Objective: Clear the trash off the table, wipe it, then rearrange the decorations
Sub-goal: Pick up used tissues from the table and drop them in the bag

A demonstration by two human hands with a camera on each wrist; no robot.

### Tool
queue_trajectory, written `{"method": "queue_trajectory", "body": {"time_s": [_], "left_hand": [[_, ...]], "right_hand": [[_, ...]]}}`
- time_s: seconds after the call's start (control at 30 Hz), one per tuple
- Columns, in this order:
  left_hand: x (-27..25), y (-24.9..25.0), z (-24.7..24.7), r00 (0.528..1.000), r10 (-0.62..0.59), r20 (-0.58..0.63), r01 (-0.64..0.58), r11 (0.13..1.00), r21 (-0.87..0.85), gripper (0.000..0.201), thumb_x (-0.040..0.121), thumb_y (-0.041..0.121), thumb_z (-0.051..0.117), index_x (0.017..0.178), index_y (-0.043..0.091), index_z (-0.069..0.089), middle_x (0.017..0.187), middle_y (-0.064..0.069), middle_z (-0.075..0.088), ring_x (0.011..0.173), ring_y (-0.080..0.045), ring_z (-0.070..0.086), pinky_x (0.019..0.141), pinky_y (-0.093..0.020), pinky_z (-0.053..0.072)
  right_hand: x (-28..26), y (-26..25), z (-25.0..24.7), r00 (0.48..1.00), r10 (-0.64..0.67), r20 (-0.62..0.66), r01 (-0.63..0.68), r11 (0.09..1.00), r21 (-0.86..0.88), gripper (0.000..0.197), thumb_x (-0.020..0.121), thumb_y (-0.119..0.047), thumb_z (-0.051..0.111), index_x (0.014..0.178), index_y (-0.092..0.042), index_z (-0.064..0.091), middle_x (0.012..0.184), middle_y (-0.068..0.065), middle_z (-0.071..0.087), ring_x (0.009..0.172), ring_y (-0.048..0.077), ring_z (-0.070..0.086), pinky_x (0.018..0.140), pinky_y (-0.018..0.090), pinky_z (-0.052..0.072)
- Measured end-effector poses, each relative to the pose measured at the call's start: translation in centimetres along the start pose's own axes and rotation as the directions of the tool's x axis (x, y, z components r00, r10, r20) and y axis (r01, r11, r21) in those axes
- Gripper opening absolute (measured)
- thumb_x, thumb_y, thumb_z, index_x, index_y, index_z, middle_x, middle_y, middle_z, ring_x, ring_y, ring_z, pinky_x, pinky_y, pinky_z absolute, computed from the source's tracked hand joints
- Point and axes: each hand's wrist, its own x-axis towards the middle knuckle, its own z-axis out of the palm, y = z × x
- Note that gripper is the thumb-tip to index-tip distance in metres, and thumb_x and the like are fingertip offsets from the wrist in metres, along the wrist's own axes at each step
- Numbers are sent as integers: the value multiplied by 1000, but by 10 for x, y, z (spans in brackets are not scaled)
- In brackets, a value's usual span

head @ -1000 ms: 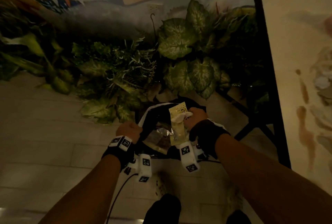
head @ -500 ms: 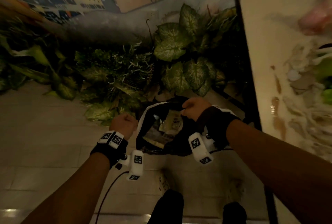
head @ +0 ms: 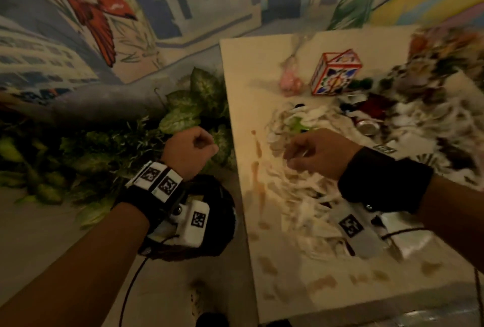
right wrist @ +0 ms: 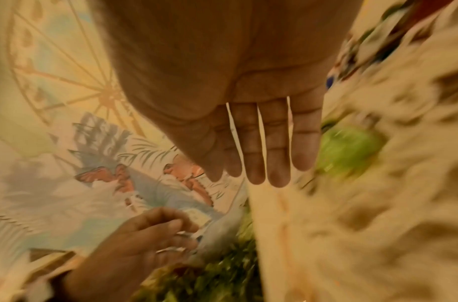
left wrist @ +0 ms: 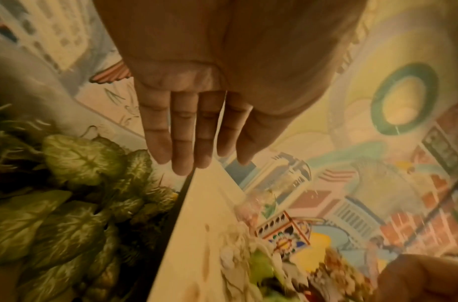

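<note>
My left hand (head: pixel 191 153) hovers over the plants beside the table's left edge, holding nothing; in the left wrist view its fingers (left wrist: pixel 186 132) lie straight. My right hand (head: pixel 314 153) is above the trash pile (head: pixel 301 195) of crumpled white paper on the cream table (head: pixel 243 77), and its fingers (right wrist: pixel 261 143) are straight and empty. A crushed can (head: pixel 369 127) and a green scrap (head: pixel 298 125) lie in the pile. A patterned box (head: pixel 335 72) and a pink ornament (head: pixel 290 83) stand behind it. The black trash bag (head: pixel 222 229) sits on the floor under my left wrist.
Leafy plants (head: pixel 183 112) crowd the floor left of the table, against a painted mural wall (head: pixel 157 12). Brown stains (head: pixel 258 148) run along the table's left side. More mixed litter (head: pixel 432 85) covers the table's far right.
Both hands have let go of the bag's rim and risen toward the table. A yellow wrapper went into the bag. The view has swung right onto the table.
</note>
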Motion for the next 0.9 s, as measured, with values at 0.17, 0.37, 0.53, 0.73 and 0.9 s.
{"method": "queue_trajectory", "body": {"time_s": [0.17, 0.37, 0.53, 0.73, 0.9], "left_hand": [[-2, 56, 67, 985, -1, 172, -29, 984, 174, 23, 83, 28, 70, 100, 18, 59, 99, 1, 62, 93, -19, 60, 76, -29, 46], [-10, 95, 125, 919, -98, 381, -120, 853, 509, 66, 77, 45, 72, 132, 31, 40, 136, -2, 43, 114, -26, 52, 81, -30, 42], [-18, 104, 152, 862, -213, 459, -161, 745, 647, 113, 56, 71, 73, 145, 38, 12, 148, -5, 21, 124, -35, 45, 93, -45, 48], [-34, 107, 177, 825, -256, 504, -167, 742, 649, 118, 59, 68, 73, 146, 40, -1, 146, -10, 12, 118, -39, 49, 87, -41, 50], [-34, 100, 190, 861, -223, 456, -123, 780, 614, 72, 82, 37, 69, 140, 28, 28, 136, -11, 20, 89, -33, 56, 76, -31, 48]], "right_hand": [[-19, 85, -36, 985, 145, -94, -156, 980, -127, 16, 83, -21, 68, 95, -9, 69, 101, 8, 67, 96, 24, 61, 82, 33, 49], [-24, 130, -49, 967, 238, -94, -243, 969, -39, 21, 84, -25, 68, 97, -8, 66, 106, 9, 64, 85, 20, 54, 72, 27, 40], [-18, 144, -60, 951, 296, -83, -291, 954, 74, 24, 86, -18, 65, 104, -1, 65, 112, 16, 65, 91, 27, 63, 77, 33, 50], [-11, 149, -64, 953, 269, -138, -264, 963, 54, 31, 79, -22, 73, 101, -1, 67, 108, 16, 67, 93, 27, 62, 68, 28, 48], [-19, 150, -45, 980, 199, 15, -191, 955, -227, 53, 71, -40, 77, 116, -21, 58, 125, 5, 54, 111, 26, 54, 92, 36, 47]]}}
